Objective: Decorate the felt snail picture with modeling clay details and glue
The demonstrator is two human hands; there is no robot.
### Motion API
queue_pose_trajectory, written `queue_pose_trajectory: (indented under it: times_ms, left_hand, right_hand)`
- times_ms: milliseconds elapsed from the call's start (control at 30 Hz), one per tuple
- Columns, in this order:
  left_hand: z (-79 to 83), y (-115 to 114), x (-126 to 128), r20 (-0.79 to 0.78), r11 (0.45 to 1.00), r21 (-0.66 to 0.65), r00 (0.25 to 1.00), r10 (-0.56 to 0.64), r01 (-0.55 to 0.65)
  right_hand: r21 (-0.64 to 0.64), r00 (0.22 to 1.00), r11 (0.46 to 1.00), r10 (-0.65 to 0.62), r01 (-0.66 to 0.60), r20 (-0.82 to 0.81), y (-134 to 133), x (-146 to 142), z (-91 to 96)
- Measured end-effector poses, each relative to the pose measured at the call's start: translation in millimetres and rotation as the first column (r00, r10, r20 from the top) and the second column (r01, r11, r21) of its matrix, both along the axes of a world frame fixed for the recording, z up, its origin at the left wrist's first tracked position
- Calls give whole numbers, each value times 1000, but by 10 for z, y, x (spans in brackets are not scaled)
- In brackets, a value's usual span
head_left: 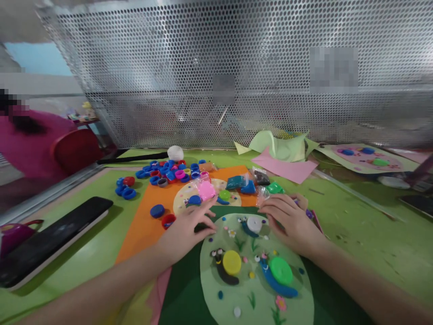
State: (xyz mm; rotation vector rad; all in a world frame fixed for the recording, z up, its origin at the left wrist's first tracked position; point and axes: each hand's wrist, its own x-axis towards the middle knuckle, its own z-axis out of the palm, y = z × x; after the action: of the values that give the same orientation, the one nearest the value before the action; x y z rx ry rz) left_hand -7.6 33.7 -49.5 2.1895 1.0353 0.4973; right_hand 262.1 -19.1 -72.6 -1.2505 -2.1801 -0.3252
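Left hand [185,226] wide, empty, by pink packet [206,190]: looks light, soft; best pinched at edge. Right hand [293,222] curled; can't tell whether grip holds anything.

Both bare forearms [111,285] reach forward from the lower corners; the left hand [188,227] parts thumb from extended fingers, while the right hand [293,222] (back uppermost) curves its fingers inward.

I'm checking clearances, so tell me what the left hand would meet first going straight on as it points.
The left hand would likely meet the pink packet first, then the lime-green cap just beyond. Depth is unclear; hand and packet may already touch.
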Motion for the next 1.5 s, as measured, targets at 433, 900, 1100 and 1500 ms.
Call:
queue_pose_trajectory:
  times_ms: [433,900,1100,1500]
  left_hand:
    - [225,-49,-141,36,999,41,999,8,-9]
    - [37,-302,-415,-201,924,264,953,-226,275]
    - [15,-272,-406,-293,924,204,921,-259,324]
    - [-10,-251,-423,-276,910,250,925,-261,332]
  right_hand:
    - [-212,996,976,58,-43,66,-153,-204,267]
    - [-469,875,883,247,-26,417,-25,-824,356]
    - [-300,754,953,233,-51,613,-22,-808,240]
    - [-468,835,883,277,-26,475,-58,-822,324]
